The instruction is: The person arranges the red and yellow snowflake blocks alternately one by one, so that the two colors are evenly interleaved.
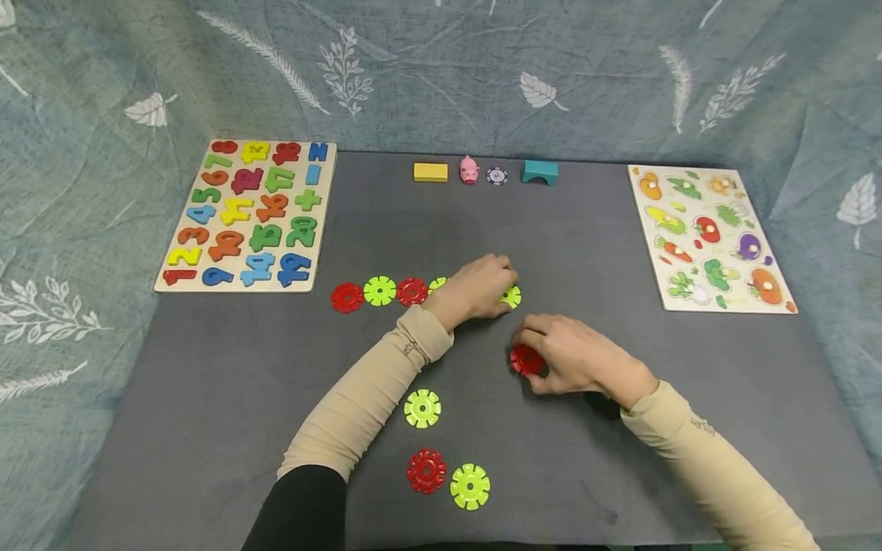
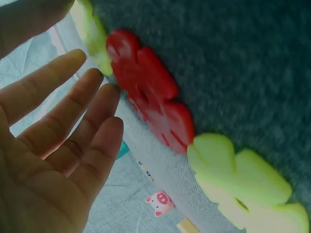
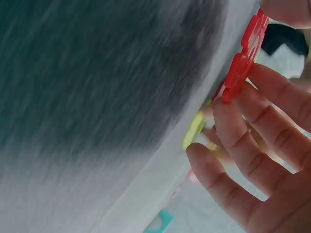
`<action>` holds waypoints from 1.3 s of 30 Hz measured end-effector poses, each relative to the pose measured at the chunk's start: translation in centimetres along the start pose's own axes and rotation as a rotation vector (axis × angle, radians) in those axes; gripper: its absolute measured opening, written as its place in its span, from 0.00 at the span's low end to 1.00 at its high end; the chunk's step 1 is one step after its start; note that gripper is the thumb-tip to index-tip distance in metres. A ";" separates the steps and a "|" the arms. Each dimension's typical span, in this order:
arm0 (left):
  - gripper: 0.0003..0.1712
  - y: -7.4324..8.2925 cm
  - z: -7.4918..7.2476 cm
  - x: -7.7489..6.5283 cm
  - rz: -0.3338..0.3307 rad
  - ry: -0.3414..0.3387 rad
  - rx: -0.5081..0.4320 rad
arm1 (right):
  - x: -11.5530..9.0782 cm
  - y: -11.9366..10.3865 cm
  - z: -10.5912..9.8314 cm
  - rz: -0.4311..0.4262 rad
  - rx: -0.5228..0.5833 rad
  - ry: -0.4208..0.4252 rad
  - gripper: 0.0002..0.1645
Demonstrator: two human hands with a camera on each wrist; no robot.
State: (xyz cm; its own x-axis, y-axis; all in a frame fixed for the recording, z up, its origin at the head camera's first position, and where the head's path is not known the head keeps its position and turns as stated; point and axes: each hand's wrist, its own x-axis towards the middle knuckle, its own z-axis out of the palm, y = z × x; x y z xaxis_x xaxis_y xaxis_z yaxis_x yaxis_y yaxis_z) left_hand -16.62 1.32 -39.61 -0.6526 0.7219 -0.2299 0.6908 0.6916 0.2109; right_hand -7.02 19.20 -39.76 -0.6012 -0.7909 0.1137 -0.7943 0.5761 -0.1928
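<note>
My left hand [image 1: 475,285] is at the right end of a row of notched discs, its thumb and fingertips beside the rim of a yellow-green disc [image 1: 512,296]. In the left wrist view its fingers are fairly straight, close to a red disc [image 2: 148,92] and another yellow-green disc [image 2: 243,187]. The row's left part shows a red disc [image 1: 347,298], a yellow-green one [image 1: 380,291] and a red one [image 1: 412,291]; the hand hides some of the rest. Lower right, my right hand [image 1: 575,353] pinches a red notched disc [image 3: 245,56] on edge between thumb and fingers.
Nearer me lie two yellow-green discs [image 1: 423,409] and a red disc [image 1: 426,471]. A number puzzle board [image 1: 314,229] stands left, a vegetable puzzle board [image 1: 717,300] right. Along the back are a yellow block [image 1: 430,173], pink pig [image 1: 468,171], poker chip [image 1: 497,176] and teal block [image 1: 540,172].
</note>
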 end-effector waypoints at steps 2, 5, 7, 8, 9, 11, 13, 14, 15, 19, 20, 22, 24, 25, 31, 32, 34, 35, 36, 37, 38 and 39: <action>0.23 0.1 0.2 0.1 -0.004 -0.001 -0.002 | -0.1 0.7 -0.2 0.033 0.003 -0.003 0.24; 0.21 0.0 0.2 0.0 -0.012 -0.001 -0.011 | -0.1 2.0 -0.4 0.107 0.010 -0.024 0.24; 0.21 0.0 0.1 0.0 -0.012 -0.001 -0.010 | 0.1 2.9 -0.6 0.166 0.017 -0.040 0.24; 0.21 0.0 0.1 0.0 -0.013 -0.001 -0.011 | 0.3 3.3 -0.6 0.197 0.021 -0.050 0.24; 0.20 0.0 0.2 0.0 -0.013 0.000 -0.011 | 0.4 3.7 -0.6 0.226 0.023 -0.060 0.24; 0.20 0.0 0.2 0.0 -0.011 0.002 -0.013 | 0.8 4.4 -0.6 0.274 0.028 -0.074 0.25; 0.20 0.0 0.3 0.0 -0.006 0.006 -0.013 | 1.3 5.0 -0.6 0.308 0.033 -0.082 0.26; 0.20 0.0 0.3 0.0 -0.003 0.007 -0.014 | 1.5 5.3 -0.5 0.321 0.036 -0.086 0.26; 0.20 0.0 0.3 0.0 -0.001 0.009 -0.015 | 1.6 5.6 -0.5 0.330 0.037 -0.089 0.26; 0.19 0.1 0.4 0.0 0.004 0.013 -0.014 | 2.2 6.3 -0.3 0.348 0.048 -0.087 0.27; 0.19 0.1 0.4 0.0 0.006 0.014 -0.011 | 2.3 6.4 -0.3 0.347 0.048 -0.085 0.27; 0.19 0.1 0.3 0.0 0.011 0.017 -0.004 | 2.6 6.7 -0.2 0.346 0.049 -0.080 0.27; 0.19 0.1 0.3 0.0 0.019 0.023 0.002 | 2.7 6.9 -0.2 0.345 0.045 -0.077 0.27; 0.19 0.1 0.3 0.0 0.022 0.026 0.003 | 2.8 7.0 -0.2 0.345 0.044 -0.077 0.28; 0.18 0.1 0.3 -0.1 0.042 0.049 0.008 | 3.3 7.3 -0.4 0.362 0.034 -0.092 0.29; 0.18 0.1 0.2 -0.1 0.045 0.053 0.006 | 3.4 7.3 -0.4 0.364 0.034 -0.095 0.29; 0.18 0.1 0.1 -0.2 0.047 0.056 -0.001 | 3.4 7.3 -0.5 0.365 0.035 -0.099 0.29; 0.18 0.1 0.1 -0.2 0.047 0.058 -0.003 | 3.4 7.3 -0.5 0.364 0.037 -0.099 0.29; 0.18 0.1 0.1 -0.2 0.047 0.060 -0.006 | 3.4 7.3 -0.5 0.362 0.041 -0.098 0.29; 0.18 0.1 0.0 -0.2 0.045 0.060 -0.006 | 3.4 7.3 -0.6 0.358 0.044 -0.095 0.28; 0.18 0.1 0.0 -0.2 0.044 0.062 -0.008 | 3.4 7.3 -0.6 0.356 0.044 -0.090 0.28; 0.18 0.1 0.0 -0.2 0.043 0.064 -0.005 | 3.4 7.3 -0.5 0.352 0.043 -0.085 0.28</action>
State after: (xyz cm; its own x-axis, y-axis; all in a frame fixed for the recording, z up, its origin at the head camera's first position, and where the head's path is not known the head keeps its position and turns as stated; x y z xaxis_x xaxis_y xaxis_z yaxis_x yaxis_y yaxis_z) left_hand -16.40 1.22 -39.57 -0.6414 0.7504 -0.1597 0.7168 0.6603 0.2242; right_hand -14.91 20.81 -40.27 -0.8265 -0.5608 -0.0483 -0.5342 0.8085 -0.2470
